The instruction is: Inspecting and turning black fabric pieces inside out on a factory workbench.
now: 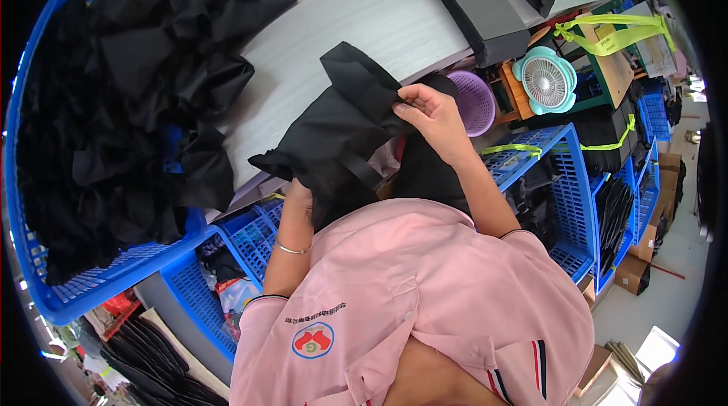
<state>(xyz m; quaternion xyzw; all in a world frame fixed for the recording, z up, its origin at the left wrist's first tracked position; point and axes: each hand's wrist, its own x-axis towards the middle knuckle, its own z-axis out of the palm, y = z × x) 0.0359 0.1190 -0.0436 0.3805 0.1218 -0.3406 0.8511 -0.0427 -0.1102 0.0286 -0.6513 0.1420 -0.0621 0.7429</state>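
Over my lap and the near table edge I hold a black cloth piece [334,125], bag-like and creased, with a narrow strap-like strip hanging near its lower side. My right hand [431,114] pinches its right edge between thumb and fingers. Of my left hand [302,192] only the wrist side shows at the cloth's lower left; its fingers are hidden under or inside the fabric. A folded flap of the cloth stands up toward the table [364,27].
A big blue basket [114,296] heaped with black cloth pieces [129,103] stands at left. Flat black stacks [474,4] lie on the table's far right. To the right are a purple basket [472,103], a turquoise fan [544,80] and blue crates [569,194].
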